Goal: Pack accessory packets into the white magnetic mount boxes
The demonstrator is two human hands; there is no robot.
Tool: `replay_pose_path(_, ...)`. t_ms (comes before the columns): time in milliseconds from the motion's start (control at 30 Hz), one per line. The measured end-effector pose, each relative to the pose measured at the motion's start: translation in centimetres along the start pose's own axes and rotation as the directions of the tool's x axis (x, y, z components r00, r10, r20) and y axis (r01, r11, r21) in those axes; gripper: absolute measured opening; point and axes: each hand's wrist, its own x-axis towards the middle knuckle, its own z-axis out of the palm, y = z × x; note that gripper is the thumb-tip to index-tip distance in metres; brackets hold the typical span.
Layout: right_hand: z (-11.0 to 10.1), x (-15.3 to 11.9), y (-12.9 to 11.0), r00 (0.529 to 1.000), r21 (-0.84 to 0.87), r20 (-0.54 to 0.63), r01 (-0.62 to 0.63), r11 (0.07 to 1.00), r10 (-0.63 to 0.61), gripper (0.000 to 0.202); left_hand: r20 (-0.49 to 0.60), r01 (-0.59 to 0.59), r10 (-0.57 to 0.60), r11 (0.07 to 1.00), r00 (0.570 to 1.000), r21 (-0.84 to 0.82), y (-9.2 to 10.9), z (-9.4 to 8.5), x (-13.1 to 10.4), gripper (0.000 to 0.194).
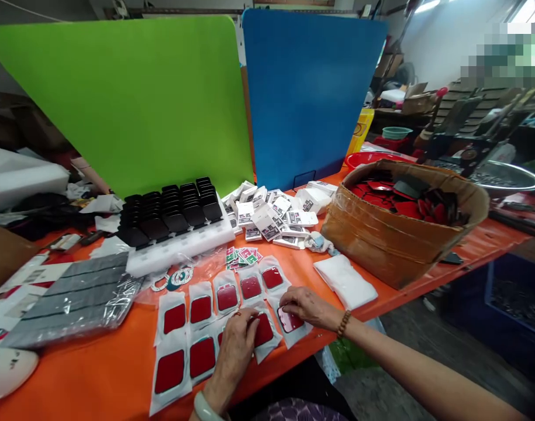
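Note:
Several dark red rounded-square plates lie in two rows, each on a white pouch, among them a plate (169, 372) at the near left. My right hand (309, 307) is closed, its fingertips pinching the upper edge of a glossy red plate (290, 321) at the right end of the near row. My left hand (237, 345) has thumb and fingers drawn together at the left edge of the neighbouring red plate (263, 330). That hand partly covers another plate. Small printed cards (243, 257) lie just beyond the far row.
White boxes (267, 219) are heaped behind the cards. Black plates (173, 213) stand in a white foam rack (183, 248). A cardboard box (376, 240) of red and dark pieces stands right, beside a folded white cloth (346, 282). Green (140, 99) and blue (306, 93) boards rise behind.

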Motion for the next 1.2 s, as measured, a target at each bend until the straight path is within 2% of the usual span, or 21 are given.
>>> replay_pose_path(100,1.0,-0.6,0.2,0.983,-0.146,-0.183,0.007,0.989,-0.034,0.017,0.023,0.033,-0.034,0.999,0.999,0.036,-0.1,0.2,-0.9,0.022)
replay_pose_path(200,1.7,-2.0,0.4,0.943,-0.135,-0.333,-0.040,0.990,-0.007,0.020,0.047,-0.004,0.001,0.999,0.999,0.055,0.3,1.0,-1.4,0.022)
replay_pose_path(300,2.9,-3.5,0.6,0.923,-0.050,-0.379,-0.085,0.995,0.060,0.023,0.037,-0.063,0.060,0.996,0.998,0.070,0.3,2.1,-1.6,0.023)
replay_pose_path(367,4.3,-4.4,0.9,0.918,-0.052,-0.392,-0.088,0.995,0.061,0.028,0.025,-0.069,0.067,0.993,0.997,0.097,-0.1,2.6,-1.7,0.026)
replay_pose_path(533,8.4,-5.4,2.1,0.881,-0.229,-0.473,-0.115,0.967,-0.007,0.032,0.034,-0.072,0.068,0.988,0.997,0.133,-1.1,2.3,-2.1,0.032)
replay_pose_path(633,9.4,-5.4,2.6,0.871,-0.282,-0.491,-0.146,0.948,-0.012,0.032,-0.004,-0.041,0.041,0.992,0.999,0.123,-2.0,1.0,-2.5,0.032)
replay_pose_path(700,9.4,-5.3,2.8,0.865,-0.295,-0.501,-0.146,0.944,-0.023,0.031,-0.085,0.025,-0.016,0.993,0.996,0.116,-3.3,-0.7,-2.9,0.031)
replay_pose_path(833,9.3,-4.5,2.6,0.841,-0.294,-0.538,-0.126,0.947,-0.055,0.030,-0.289,0.197,-0.160,0.975,0.944,0.105,-8.3,-5.6,-4.4,0.037)
replay_pose_path(900,9.5,-3.9,2.1,0.839,-0.301,-0.539,-0.108,0.948,-0.075,0.036,-0.352,0.277,-0.223,0.954,0.909,0.111,-11.3,-8.0,-5.2,0.046)
replay_pose_path(1000,9.8,-2.3,0.6,0.876,-0.338,-0.465,-0.043,0.940,-0.127,0.047,-0.348,0.366,-0.298,0.919,0.889,0.148,-14.7,-10.1,-5.7,0.057)
replay_pose_path(1100,9.7,0.3,-1.2,0.931,-0.376,-0.309,0.068,0.924,-0.194,0.055,-0.323,0.375,-0.301,0.906,0.897,0.196,-16.4,-10.1,-5.1,0.058)
replay_pose_path(1200,9.2,3.3,-2.2,0.962,-0.381,-0.151,0.155,0.912,-0.227,0.063,-0.288,0.319,-0.240,0.908,0.927,0.271,-16.5,-8.8,-4.1,0.058)
